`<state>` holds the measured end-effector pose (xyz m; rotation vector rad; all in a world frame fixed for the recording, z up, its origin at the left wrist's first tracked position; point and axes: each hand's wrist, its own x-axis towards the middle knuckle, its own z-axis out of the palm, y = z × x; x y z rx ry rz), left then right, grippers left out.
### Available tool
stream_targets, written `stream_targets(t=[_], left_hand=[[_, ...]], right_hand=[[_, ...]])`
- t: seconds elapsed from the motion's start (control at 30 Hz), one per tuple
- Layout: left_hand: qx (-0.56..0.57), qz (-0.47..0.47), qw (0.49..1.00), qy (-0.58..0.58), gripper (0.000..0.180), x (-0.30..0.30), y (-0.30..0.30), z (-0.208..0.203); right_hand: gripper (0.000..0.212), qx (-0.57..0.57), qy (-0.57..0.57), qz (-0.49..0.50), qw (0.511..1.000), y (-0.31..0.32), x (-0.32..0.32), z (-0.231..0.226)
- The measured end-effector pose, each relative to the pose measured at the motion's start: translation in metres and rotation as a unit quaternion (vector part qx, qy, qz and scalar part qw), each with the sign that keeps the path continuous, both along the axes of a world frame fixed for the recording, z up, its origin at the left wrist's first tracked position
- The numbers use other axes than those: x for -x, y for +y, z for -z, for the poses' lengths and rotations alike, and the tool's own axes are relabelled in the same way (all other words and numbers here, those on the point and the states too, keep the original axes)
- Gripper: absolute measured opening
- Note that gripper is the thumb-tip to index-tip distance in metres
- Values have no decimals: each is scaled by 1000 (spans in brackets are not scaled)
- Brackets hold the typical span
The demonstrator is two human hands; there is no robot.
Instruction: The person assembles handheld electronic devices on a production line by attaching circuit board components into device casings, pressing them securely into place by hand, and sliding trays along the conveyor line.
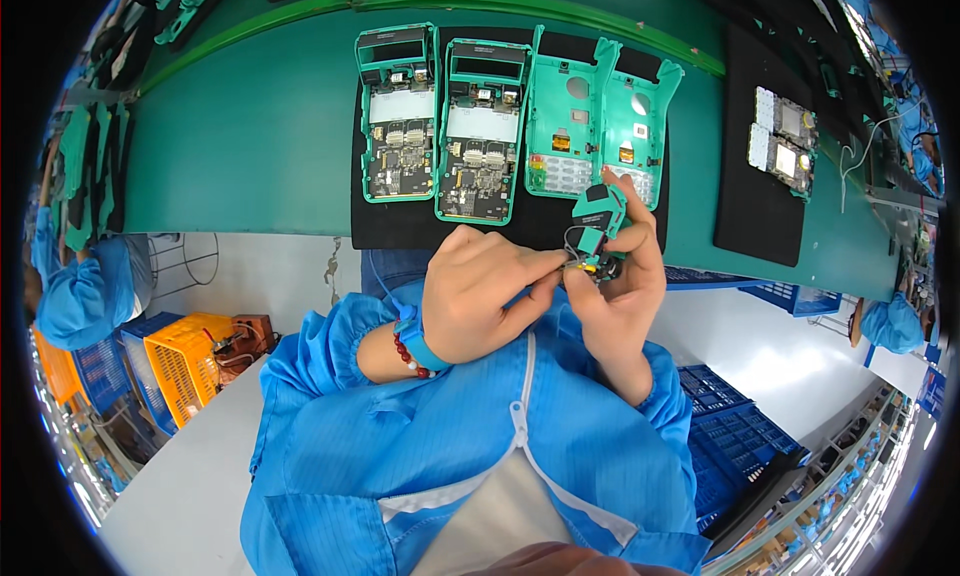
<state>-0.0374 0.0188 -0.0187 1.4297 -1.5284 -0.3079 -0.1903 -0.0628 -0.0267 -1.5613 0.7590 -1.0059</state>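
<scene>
In my right hand [628,301] is a small green and black plastic part [600,208], held upright above the table's front edge. A thin dark wire and a bit of yellow show at its lower end. My left hand [478,288], with a blue wrist strap [422,344] and red beads at the wrist, is closed with its fingertips pressed against that lower end. What those fingertips pinch is hidden. Just beyond my hands lie two green device housings with circuit boards [400,156] [478,176], and two empty green shells [560,106] [632,96] with keypads stand to their right.
A black mat [388,224] lies under the housings on the green table [240,166]. Another black mat [750,211] to the right bears bare circuit boards [785,141]. Yellow crates [185,366] are at lower left, blue crates [735,436] at lower right. Other people's blue sleeves [85,301] show at the sides.
</scene>
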Motion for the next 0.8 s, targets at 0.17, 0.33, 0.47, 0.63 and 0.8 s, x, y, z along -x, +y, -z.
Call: stream_targets(t=[0.17,0.33,0.47,0.63,0.8], left_hand=[[58,-1,997,-45,43,1,5,1],[90,26,992,-80,43,-2,5,6],[61,35,995,-70,38,-1,3,4],[-69,55,996,-8,29,-4,-3,-2],[-227,140,788,556,25,-19,-21,-6]], right_hand=[[32,63,-38,5,997,1,4,8],[32,87,-45,-6,995,2,7,12],[33,79,-37,-6,996,3,10,10],[35,14,-35,-2,999,2,15,10],[101,137,39,-84,986,-24,33,-18]])
